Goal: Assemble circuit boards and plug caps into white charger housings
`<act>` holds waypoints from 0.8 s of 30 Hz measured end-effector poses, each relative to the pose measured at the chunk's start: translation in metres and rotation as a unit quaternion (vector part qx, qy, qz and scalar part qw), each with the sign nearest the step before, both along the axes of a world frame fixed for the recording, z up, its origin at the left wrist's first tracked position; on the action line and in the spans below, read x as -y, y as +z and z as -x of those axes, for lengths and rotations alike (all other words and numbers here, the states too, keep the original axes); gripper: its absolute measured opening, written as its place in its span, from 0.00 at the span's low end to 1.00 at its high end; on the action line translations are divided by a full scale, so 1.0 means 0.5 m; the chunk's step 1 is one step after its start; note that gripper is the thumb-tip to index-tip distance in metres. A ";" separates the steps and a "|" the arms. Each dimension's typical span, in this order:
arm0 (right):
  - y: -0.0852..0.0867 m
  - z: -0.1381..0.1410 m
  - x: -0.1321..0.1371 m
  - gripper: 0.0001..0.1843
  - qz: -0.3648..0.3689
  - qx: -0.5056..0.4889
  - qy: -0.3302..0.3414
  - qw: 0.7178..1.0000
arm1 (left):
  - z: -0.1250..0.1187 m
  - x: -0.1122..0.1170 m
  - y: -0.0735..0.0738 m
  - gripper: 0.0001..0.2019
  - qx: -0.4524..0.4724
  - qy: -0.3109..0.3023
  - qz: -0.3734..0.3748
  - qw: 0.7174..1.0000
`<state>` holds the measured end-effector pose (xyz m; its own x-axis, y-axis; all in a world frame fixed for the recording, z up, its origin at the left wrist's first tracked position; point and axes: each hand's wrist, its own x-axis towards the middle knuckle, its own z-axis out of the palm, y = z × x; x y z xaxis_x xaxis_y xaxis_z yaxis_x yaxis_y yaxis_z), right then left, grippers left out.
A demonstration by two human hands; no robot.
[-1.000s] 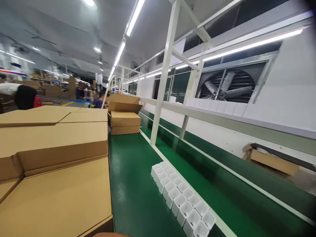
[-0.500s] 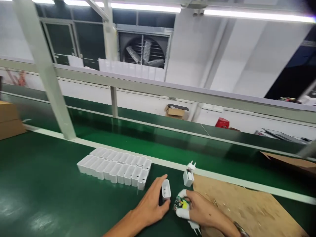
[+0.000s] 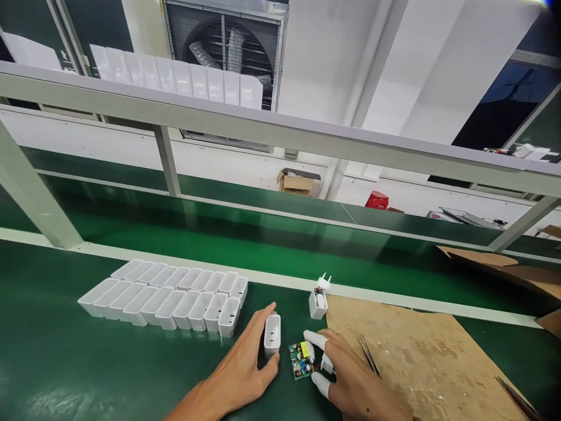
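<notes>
My left hand (image 3: 239, 371) pinches a white charger shell (image 3: 272, 334) between thumb and fingers, standing on the green bench (image 3: 65, 362). My right hand (image 3: 348, 380), with white finger cots on two fingertips, grips a small green circuit board (image 3: 301, 359) just right of that shell. Behind them stands another white shell with a plug part sticking out of it (image 3: 318, 298). To the left, several empty white shells (image 3: 166, 295) are lined up in two rows.
A brown board (image 3: 421, 356) lies on the bench to the right, with tweezers (image 3: 369, 355) on it. Beyond a white strip runs a green conveyor belt (image 3: 263, 245). A grey shelf rail (image 3: 280, 131) with white boxes crosses above. Cardboard pieces (image 3: 504, 266) lie at the far right.
The view swung from cardboard boxes along the line to the bench and then tilted down. My hands came into view, and both have kept hold of the shell and the circuit board.
</notes>
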<state>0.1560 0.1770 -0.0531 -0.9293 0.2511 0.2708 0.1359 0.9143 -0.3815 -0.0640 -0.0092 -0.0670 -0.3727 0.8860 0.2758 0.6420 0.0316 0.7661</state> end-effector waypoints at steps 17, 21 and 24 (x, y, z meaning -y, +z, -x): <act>0.058 0.032 0.048 0.38 -0.127 -0.188 0.038 0.973 | -0.005 -0.004 0.006 0.40 -0.042 -0.035 -0.035 0.998; 0.062 0.031 0.052 0.42 -0.128 -0.201 0.043 0.970 | -0.004 -0.003 -0.006 0.37 -0.056 -0.019 -0.049 0.997; 0.062 0.031 0.053 0.43 -0.124 -0.196 0.039 0.972 | -0.002 -0.003 -0.011 0.36 -0.060 -0.014 -0.057 0.997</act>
<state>0.1407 0.1507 -0.0220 -0.7563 0.0660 0.6509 -0.0485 0.9865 -0.1563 -0.0630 -0.0079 -0.0724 -0.3062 0.8564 0.4157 0.7279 -0.0708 0.6820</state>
